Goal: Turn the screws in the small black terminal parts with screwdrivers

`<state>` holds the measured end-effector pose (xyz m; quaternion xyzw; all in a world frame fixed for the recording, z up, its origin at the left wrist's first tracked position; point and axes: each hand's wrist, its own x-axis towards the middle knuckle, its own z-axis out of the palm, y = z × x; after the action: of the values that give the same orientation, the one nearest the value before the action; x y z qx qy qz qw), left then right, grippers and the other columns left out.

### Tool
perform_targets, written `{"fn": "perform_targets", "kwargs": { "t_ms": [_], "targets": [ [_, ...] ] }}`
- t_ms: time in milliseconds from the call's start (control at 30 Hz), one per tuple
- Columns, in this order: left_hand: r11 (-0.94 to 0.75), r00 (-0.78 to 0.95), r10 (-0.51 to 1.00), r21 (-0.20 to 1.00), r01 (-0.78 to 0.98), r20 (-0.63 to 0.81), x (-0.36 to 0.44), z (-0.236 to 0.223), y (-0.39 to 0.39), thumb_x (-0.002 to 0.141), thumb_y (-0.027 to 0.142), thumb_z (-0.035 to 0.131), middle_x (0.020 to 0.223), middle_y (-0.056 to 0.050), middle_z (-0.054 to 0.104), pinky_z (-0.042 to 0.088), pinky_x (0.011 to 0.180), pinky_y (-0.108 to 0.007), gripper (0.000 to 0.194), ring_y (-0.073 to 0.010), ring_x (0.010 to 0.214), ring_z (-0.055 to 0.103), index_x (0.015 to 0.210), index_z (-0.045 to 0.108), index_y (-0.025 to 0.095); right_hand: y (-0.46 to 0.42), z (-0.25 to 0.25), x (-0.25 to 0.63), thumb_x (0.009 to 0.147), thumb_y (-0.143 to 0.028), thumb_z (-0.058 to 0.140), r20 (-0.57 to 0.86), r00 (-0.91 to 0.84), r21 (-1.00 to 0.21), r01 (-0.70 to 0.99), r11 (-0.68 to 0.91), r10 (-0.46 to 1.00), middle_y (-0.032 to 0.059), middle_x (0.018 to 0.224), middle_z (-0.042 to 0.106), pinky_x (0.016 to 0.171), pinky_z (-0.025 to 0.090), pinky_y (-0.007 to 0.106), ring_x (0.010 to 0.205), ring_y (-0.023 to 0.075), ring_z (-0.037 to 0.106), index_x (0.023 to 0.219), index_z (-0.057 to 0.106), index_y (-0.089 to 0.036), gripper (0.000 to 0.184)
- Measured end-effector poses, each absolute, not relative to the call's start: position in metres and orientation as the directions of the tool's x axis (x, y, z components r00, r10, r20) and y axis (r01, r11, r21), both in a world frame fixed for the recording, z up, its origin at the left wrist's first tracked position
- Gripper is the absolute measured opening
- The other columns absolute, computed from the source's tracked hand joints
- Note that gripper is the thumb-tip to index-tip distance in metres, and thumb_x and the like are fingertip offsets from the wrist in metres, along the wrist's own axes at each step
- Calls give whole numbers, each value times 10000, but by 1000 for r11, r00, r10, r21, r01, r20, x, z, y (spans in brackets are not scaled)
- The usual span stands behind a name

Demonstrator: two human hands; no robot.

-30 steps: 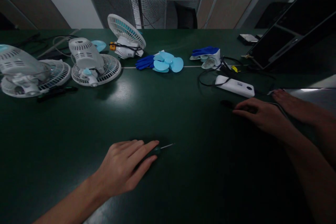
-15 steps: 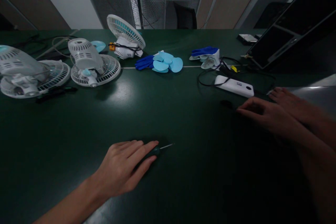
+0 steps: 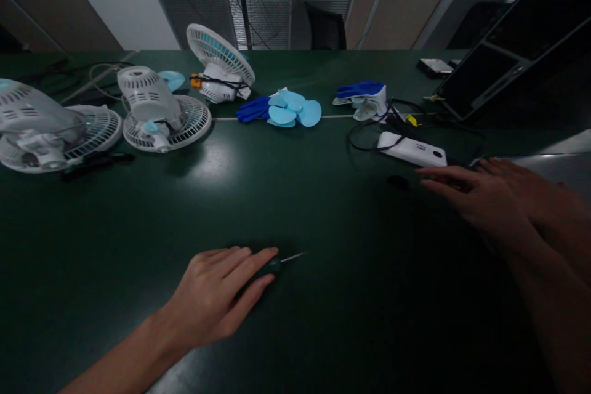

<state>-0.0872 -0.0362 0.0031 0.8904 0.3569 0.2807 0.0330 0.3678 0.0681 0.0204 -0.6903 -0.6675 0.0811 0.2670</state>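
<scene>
My left hand (image 3: 221,292) lies on the dark green table with its fingers wrapped round the dark green handle of a screwdriver (image 3: 273,266). The thin metal shaft points right and slightly away from me. At the right, my right hand (image 3: 475,194) hovers with fingers stretched out to the left; I see nothing in it. Just left of its fingertips is a small black piece (image 3: 398,182), too dark to name. Right behind my right hand, another hand (image 3: 517,181), seemingly a co-worker's, reaches in from the right edge and partly overlaps it in view.
A white power strip (image 3: 412,149) with a black cord lies beyond my right hand. White fan heads (image 3: 150,101) rest at the back left. Light-blue fan blades (image 3: 295,109), blue-and-white gloves (image 3: 362,95) and a black case (image 3: 503,55) are farther back.
My right hand has shifted right, away from the small black piece, and its fingers have straightened out. The other hand moved slightly. My left hand and the screwdriver stay put.
</scene>
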Motion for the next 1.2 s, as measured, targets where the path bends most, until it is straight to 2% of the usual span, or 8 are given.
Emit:
{"fn": "perform_targets", "kwargs": {
  "t_ms": [100, 300, 533, 833, 967, 1200],
  "targets": [
    [-743, 587, 655, 265, 614, 477, -87, 2, -36, 1013, 259, 525, 842, -34, 720, 571, 608, -296, 334, -158, 697, 699, 1312, 602, 133, 71, 9, 364, 839, -540, 640, 311, 43, -478, 871, 117, 949, 80, 1104, 754, 780, 524, 355, 925, 233, 694, 1082, 784, -223, 424],
    [-741, 592, 662, 282, 609, 460, -88, 2, -36, 1011, 257, 529, 841, -34, 716, 560, 593, -285, 342, -155, 697, 695, 1323, 593, 129, 73, -3, 346, 883, -469, 655, 404, 1, -430, 883, 189, 915, 45, 1151, 742, 749, 508, 311, 916, 193, 682, 1078, 775, -233, 328],
    [-740, 588, 657, 254, 622, 473, -87, 3, -36, 1025, 266, 507, 841, -35, 721, 583, 634, -301, 329, -157, 715, 709, 1310, 603, 132, 74, -7, 342, 878, -486, 673, 325, 59, -454, 885, 102, 944, 49, 1120, 754, 692, 477, 314, 712, 152, 629, 1090, 783, -244, 340],
    [-743, 596, 658, 269, 613, 460, -88, 1, -37, 1015, 263, 524, 853, -40, 726, 593, 598, -311, 346, -164, 707, 709, 1326, 591, 127, 75, -9, 338, 871, -489, 673, 319, 99, -498, 864, 78, 943, 48, 1099, 754, 732, 473, 308, 829, 173, 664, 1136, 769, -255, 366],
    [-739, 598, 663, 266, 619, 450, -88, 1, -37, 1016, 265, 517, 866, -50, 736, 576, 568, -289, 343, -164, 712, 711, 1321, 599, 130, 76, -11, 339, 856, -498, 685, 308, 125, -511, 858, 53, 943, 36, 1017, 757, 721, 470, 315, 797, 175, 662, 1131, 773, -264, 371],
    [-738, 594, 662, 259, 624, 456, -87, 2, -36, 1022, 274, 506, 865, -43, 741, 595, 627, -289, 332, -160, 729, 722, 1305, 610, 133, 78, -16, 343, 833, -531, 697, 289, 144, -532, 846, 33, 946, 31, 973, 758, 659, 470, 313, 734, 176, 657, 1124, 778, -281, 392]
  ]
}}
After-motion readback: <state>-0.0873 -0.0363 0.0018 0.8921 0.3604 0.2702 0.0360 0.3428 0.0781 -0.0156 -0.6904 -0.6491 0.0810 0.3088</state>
